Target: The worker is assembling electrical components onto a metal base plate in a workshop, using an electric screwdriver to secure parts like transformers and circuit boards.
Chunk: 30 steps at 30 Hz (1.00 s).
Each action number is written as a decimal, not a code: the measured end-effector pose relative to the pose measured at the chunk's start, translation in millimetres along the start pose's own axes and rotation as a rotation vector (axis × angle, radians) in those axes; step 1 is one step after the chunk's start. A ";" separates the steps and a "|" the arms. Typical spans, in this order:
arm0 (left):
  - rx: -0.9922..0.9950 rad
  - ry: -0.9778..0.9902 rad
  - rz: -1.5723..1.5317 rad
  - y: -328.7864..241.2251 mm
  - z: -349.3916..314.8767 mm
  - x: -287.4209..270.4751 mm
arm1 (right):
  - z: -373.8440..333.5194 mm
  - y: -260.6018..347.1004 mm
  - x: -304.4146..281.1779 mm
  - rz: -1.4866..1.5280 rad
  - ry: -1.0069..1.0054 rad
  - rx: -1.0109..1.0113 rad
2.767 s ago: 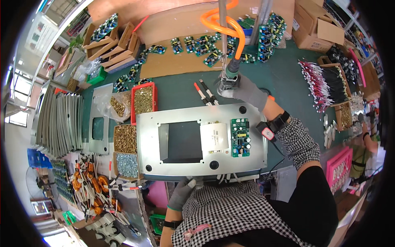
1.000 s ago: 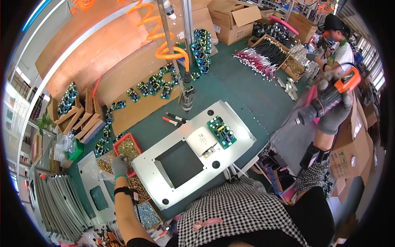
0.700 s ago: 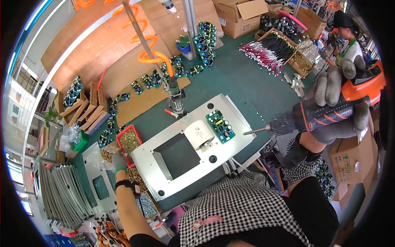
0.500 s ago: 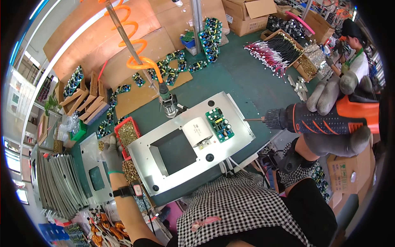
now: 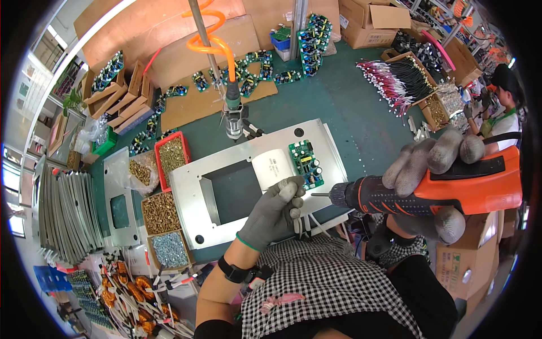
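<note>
A worker's gloved left hand (image 5: 271, 214) and right hand (image 5: 430, 179) nearly meet at the near edge of a metal chassis panel (image 5: 189, 192) lying on a green counter (image 5: 344, 101). The right hand's fingers are wrapped around an orange-and-black cordless drill driver (image 5: 389, 195), its bit (image 5: 320, 195) pointing left, just beside the left hand. The left fingers are drawn together in a pinch; whether they hold a small fastener cannot be told. The likeliest hazard is the narrow gap there: should the driver start while the fingertips sit so near, the spinning bit could catch the glove fabric. A slip forward could also jab a finger or scrape the green circuit board (image 5: 305, 163), which lies on the panel right behind the pinch, next to a white cylindrical capacitor (image 5: 272, 169). Any fastener in that grip might drop, since thick fingertips dull the feel, and roll under the components.
</note>
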<state>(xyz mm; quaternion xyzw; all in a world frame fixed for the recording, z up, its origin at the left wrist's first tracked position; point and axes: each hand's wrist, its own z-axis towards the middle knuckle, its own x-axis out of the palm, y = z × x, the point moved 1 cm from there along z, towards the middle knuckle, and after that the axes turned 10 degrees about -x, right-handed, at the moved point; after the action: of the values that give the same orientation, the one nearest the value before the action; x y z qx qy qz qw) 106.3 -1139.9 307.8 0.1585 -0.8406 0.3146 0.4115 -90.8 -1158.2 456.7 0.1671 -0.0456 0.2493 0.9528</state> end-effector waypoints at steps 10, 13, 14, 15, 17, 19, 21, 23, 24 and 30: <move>-0.058 -0.027 0.120 15.1 10.9 -2.4 | -7.2 -13.4 -11.0 0.041 0.029 0.080; -0.015 -0.060 0.181 15.9 13.7 -1.0 | -10.2 -15.9 -10.2 0.070 0.019 0.109; 0.015 -0.076 0.219 16.2 14.2 0.2 | -10.9 -14.5 -10.1 0.058 0.001 0.124; 0.016 -0.077 0.218 17.5 15.7 -0.2 | -11.0 -13.8 -10.5 0.047 -0.017 0.139; 0.071 -0.068 0.258 20.1 19.0 -4.1 | -8.3 -14.6 -12.2 0.050 0.005 0.130; 0.066 -0.066 0.236 20.8 19.2 -6.4 | -6.9 -16.7 -15.2 0.058 0.027 0.122; 0.049 -0.054 0.217 20.4 20.1 -3.1 | -6.6 -16.0 -19.9 0.093 0.039 0.115; 0.078 -0.137 0.298 16.7 17.2 4.6 | -7.6 -18.0 -18.6 0.114 0.026 0.125; 0.079 -0.141 0.295 16.2 16.7 3.5 | -8.2 -19.7 -17.2 0.138 0.015 0.132; 0.104 -0.224 0.430 13.5 17.3 6.0 | -10.7 -25.1 -14.4 0.060 0.050 0.123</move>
<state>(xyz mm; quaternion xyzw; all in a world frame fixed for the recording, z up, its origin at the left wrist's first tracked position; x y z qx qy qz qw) 85.3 -1141.1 299.1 0.0309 -0.8779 0.4185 0.2307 -91.0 -1181.7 436.7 0.2175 -0.0113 0.2842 0.9337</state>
